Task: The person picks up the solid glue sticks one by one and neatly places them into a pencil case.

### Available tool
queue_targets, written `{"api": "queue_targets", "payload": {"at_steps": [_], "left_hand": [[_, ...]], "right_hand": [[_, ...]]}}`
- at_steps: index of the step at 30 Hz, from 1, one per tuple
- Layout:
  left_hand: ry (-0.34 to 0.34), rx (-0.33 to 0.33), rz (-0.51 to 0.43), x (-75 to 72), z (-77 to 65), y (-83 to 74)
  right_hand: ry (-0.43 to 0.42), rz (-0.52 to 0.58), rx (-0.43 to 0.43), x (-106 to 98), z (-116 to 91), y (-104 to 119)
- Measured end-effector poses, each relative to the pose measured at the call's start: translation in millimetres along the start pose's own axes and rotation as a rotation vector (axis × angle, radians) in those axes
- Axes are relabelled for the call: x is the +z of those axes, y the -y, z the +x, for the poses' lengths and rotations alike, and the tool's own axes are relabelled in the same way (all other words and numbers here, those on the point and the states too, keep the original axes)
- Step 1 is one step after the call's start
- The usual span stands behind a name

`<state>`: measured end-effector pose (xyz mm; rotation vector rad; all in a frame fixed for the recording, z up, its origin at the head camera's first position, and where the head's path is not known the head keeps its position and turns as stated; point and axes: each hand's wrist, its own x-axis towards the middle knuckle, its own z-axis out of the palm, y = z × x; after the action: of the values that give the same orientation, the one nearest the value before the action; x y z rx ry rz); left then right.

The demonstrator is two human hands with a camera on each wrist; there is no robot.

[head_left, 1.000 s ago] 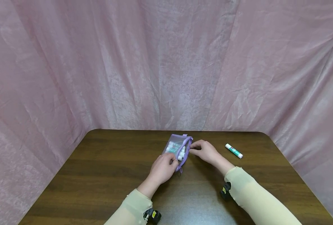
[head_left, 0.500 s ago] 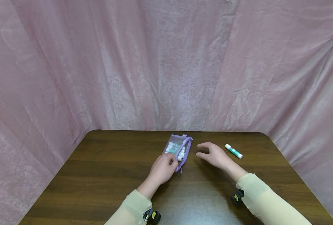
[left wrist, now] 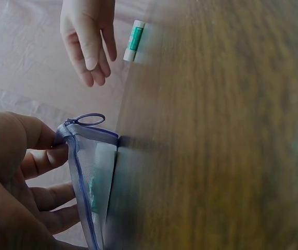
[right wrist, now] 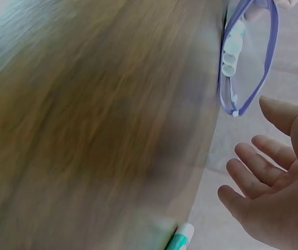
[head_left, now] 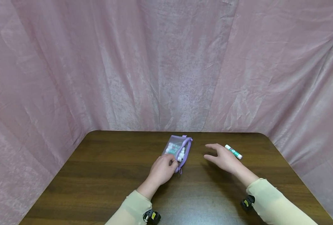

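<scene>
A purple mesh zipper pouch lies on the table with its mouth gaping toward the right. Through the mesh show several white-and-green glue sticks. My left hand pinches the pouch's near edge between thumb and finger, close to the zipper pull. To the right of the pouch, my right hand hovers with its fingers spread and nothing in them. Just beyond that hand lies one loose glue stick, which the right wrist view catches at its bottom edge.
The brown wooden table has a far edge close behind the pouch. Pink curtains hang behind it and along both sides. Each wrist carries a small black camera below the sleeve cuff.
My right hand has let go of the pouch's opening and moved right, toward the loose glue stick, its fingers spreading. The left hand and the pouch have stayed nearly still.
</scene>
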<state>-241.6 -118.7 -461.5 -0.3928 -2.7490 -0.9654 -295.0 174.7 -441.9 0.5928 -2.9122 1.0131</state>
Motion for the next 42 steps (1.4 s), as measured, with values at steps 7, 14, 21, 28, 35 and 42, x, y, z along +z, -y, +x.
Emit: {"api": "queue_targets", "payload": {"at_steps": [7, 14, 21, 28, 35, 42], "left_hand": [[0.0, 0.003, 0.0, 0.0, -0.1, 0.0], [0.007, -0.008, -0.001, 0.3, -0.5, -0.2], [0.013, -0.016, -0.005, -0.5, -0.8, -1.6], [0.013, -0.015, -0.014, -0.1, -1.1, -0.6], [0.016, -0.014, -0.001, 0.2, -0.8, -0.3], [0.018, -0.016, -0.013, -0.6, -1.3, -0.5]], "right_hand": [[-0.041, -0.043, 0.005, -9, -9, -9], [-0.057, -0.077, 0.02, -18, -15, -13], [-0.068, -0.083, 0.022, -29, -25, -20], [-0.074, -0.1, 0.04, -40, -32, -30], [-0.109, -0.11, 0.037, -48, -35, -41], [-0.12, -0.13, 0.017, -55, -39, -51]]}}
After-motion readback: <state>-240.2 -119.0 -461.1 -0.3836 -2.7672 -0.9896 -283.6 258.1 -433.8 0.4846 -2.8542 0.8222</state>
